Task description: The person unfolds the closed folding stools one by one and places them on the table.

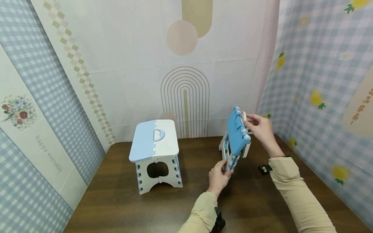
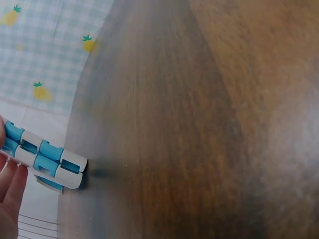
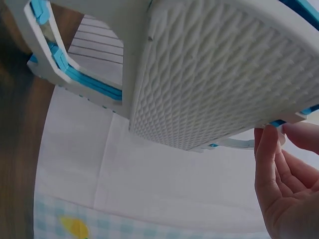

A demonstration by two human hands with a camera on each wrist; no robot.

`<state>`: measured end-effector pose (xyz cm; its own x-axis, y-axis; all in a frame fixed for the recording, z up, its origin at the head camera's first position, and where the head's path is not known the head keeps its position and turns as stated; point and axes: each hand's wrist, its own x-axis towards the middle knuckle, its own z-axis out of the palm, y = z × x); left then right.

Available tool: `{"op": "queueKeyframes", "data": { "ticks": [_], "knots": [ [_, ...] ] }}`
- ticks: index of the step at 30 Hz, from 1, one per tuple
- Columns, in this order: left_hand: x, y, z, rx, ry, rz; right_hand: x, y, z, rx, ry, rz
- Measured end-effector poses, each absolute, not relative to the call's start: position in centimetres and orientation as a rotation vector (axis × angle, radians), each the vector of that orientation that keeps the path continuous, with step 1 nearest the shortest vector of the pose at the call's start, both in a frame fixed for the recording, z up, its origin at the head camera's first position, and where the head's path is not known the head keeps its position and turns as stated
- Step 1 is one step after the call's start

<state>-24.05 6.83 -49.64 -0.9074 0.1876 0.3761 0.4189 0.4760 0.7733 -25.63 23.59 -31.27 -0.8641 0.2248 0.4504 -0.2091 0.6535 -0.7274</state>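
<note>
Head view shows both arms in tan sleeves reaching forward over a dark wooden table (image 1: 122, 194). The right hand (image 1: 262, 129) is raised, wrist bent back toward the person, its fingertips pinching the white handle loop at the upper edge of a folding stool (image 1: 236, 136) that is partly folded. The left hand (image 1: 218, 176) sits lower and nearer the person, fingers curled round the bottom of the stool's legs just above the tabletop.

That stool stands on the right half of the table, tipped nearly on edge: its blue seat faces left, toward the middle of the table, and its long axis runs steeply up and slightly away from the person, from the leg ends at the left hand to the handle at the right hand. The right wrist view shows the white latticed underside of the seat (image 3: 219, 74) close above the fingertips (image 3: 266, 149), which touch the thin handle strip. In the left wrist view the blue-and-white hinge knuckles (image 2: 47, 162) lie against the fingers (image 2: 10, 194).

An unfolded stool (image 1: 155, 152), half blue and half white, stands upright on the left of the table, well apart.
</note>
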Motion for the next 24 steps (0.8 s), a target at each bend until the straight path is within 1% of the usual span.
{"op": "queueKeyframes", "data": {
  "ticks": [8,17,24],
  "knots": [
    [-23.9,6.5,-50.2,-0.468,-2.454,-1.480,-26.1,22.2,-32.1,0.011,-2.361,1.031],
    [-24.3,6.1,-50.5,-0.411,-2.430,-1.640,-27.0,20.2,-32.1,0.118,-2.352,1.038],
    [-24.3,6.0,-50.3,-0.387,-2.416,-1.706,-27.3,19.7,-32.4,0.150,-2.348,1.057]
  ]
}}
